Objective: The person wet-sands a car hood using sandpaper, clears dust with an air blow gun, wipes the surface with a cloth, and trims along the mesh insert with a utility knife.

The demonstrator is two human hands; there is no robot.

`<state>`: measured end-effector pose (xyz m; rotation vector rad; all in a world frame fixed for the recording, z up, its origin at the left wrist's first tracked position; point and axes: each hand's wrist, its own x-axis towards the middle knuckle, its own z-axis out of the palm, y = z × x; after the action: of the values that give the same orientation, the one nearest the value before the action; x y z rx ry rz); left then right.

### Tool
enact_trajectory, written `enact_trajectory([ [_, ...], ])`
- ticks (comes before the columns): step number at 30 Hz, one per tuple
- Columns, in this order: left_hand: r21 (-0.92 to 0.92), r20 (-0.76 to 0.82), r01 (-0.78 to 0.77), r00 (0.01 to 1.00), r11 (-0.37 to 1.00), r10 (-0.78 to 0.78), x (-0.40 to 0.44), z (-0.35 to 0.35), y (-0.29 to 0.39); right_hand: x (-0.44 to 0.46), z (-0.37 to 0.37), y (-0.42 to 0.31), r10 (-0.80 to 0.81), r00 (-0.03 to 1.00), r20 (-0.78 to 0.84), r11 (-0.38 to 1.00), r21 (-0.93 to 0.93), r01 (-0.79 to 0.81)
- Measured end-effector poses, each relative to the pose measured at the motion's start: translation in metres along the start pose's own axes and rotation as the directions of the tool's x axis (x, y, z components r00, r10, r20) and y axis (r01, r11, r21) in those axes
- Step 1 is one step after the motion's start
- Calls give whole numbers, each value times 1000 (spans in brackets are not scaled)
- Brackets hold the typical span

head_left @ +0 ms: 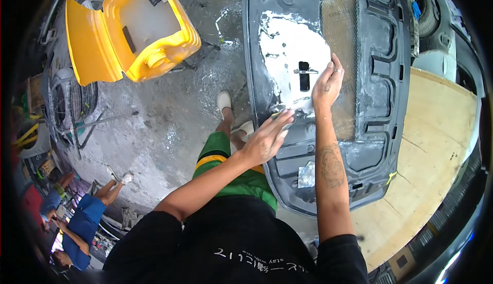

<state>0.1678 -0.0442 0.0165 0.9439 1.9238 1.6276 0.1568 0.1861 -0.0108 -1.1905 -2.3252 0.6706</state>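
A dark grey car hood lies in front of me, with a large white patch on its surface. My left hand is at the lower edge of that patch, fingers stretched and close together over a small grey piece that looks like sandpaper; most of it is hidden under the fingers. My right hand rests flat along the patch's right side, beside the mesh strip, and holds nothing. Between the hands and the far edge, a black slot shows a narrow metal piece across it.
To the left stands a cut-open yellow plastic container with cloudy liquid inside. A shiny scrap lies on the hood's near end. A wooden board extends at right. Another person is at lower left, near clutter and bicycle-like parts.
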Motion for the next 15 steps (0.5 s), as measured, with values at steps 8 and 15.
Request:
enact_trajectory([
  [8,313,-384,223,919,923,-92,73,11,-28,10,4,-2,-336,941,44,938,-70,338],
  [15,415,-423,211,906,885,-17,53,60,-20,17,-1,-5,-677,710,195,723,-3,691],
])
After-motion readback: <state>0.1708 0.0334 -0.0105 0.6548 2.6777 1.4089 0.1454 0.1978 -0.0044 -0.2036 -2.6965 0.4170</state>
